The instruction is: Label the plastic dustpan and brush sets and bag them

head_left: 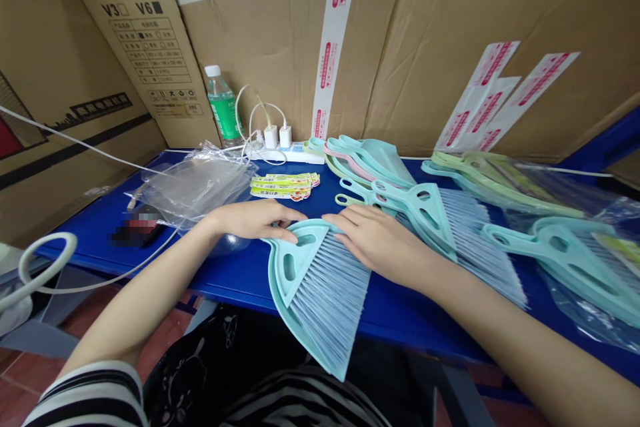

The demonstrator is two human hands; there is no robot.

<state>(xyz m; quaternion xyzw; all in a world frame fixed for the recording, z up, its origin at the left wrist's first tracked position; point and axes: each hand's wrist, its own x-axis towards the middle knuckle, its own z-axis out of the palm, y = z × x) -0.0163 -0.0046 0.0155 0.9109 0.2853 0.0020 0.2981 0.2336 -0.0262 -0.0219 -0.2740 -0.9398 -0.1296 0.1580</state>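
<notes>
Brush [300, 259] and dustpan [278, 288] nest together, both pale turquoise; grey-blue bristles [333, 293] fan towards you below two rounded slots. They overhang the blue table's [395, 313] front edge. Your left hand [267, 219] pinches their upper left corner; your right hand [373, 233] touches the upper right, its grip unclear.

Held brush [333, 293]: handle hidden behind left hand [257, 220]. Rightmost brush-and-pan set [583, 267] cut by frame edge. Dark item [143, 227] blurred, unclear.
</notes>
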